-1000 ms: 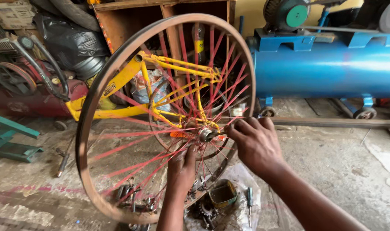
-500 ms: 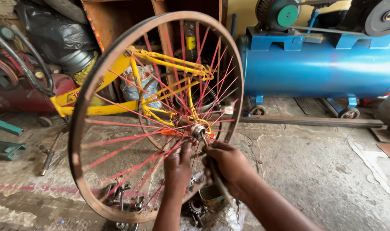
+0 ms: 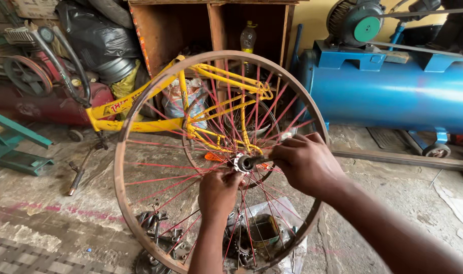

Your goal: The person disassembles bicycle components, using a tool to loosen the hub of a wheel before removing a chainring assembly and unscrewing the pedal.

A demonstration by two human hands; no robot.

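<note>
The right hand (image 3: 306, 163) has its fingers pinched on the axle at the hub (image 3: 242, 163) of the rusty red-spoked bicycle wheel (image 3: 121, 167); the left hand (image 3: 219, 193) grips just below the hub, fingers curled among the spokes.

Two hands at the hub of a red-spoked bicycle wheel

The left hand (image 3: 219, 193) grips behind the hub (image 3: 241, 163); the right hand (image 3: 307, 165) pinches the axle end. The rusty wheel (image 3: 121, 152) stands upright before a yellow bicycle frame (image 3: 140, 109) and blue compressor tank (image 3: 394, 96).
</note>
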